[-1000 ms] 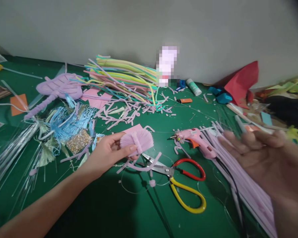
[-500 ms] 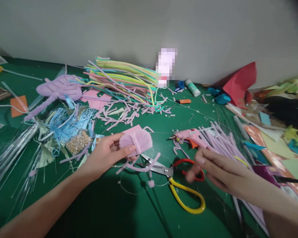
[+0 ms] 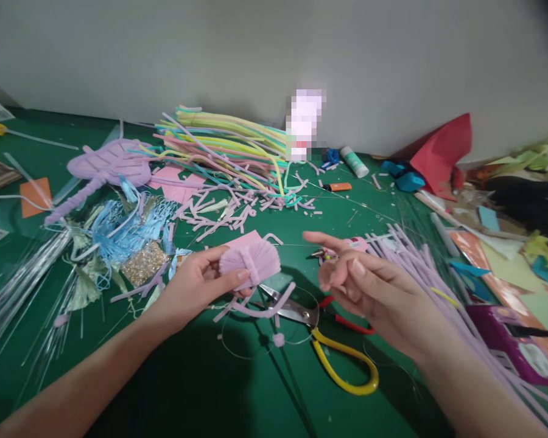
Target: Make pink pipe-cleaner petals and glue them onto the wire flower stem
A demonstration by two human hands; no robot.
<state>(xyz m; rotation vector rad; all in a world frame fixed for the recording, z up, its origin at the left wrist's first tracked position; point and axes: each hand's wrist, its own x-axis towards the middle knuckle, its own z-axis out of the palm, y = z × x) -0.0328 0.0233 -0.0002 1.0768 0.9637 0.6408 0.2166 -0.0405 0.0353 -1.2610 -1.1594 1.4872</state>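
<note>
My left hand (image 3: 210,277) pinches a fuzzy lilac pipe-cleaner piece (image 3: 261,258), rounded and fan-ribbed with a band across it, thumb in front. To its right my right hand (image 3: 365,280) hovers in the air. Its index finger points out to the left, the other fingers are loosely bent, and nothing shows in them. Below the hands lie scissors (image 3: 344,362) with one yellow and one red handle loop, the red one partly covered by my right hand. A curved lilac pipe-cleaner offcut (image 3: 265,311) rests over the blades. Behind my right fingers a pink glue gun (image 3: 354,243) is mostly hidden.
Multicoloured pipe cleaners (image 3: 223,140) lie along the wall, with lilac offcuts (image 3: 228,210) before them. On the left are a lilac leaf-shaped piece (image 3: 114,161), blue tassels (image 3: 119,228) and a bag of beads (image 3: 144,263). Lilac pipe cleaners (image 3: 411,255) and a purple pouch-like item (image 3: 497,340) lie right.
My right hand has moved left and slightly up, its index finger now stretched out, covering part of the glue gun and the red scissor loop. My left hand holds still with the lilac piece.
</note>
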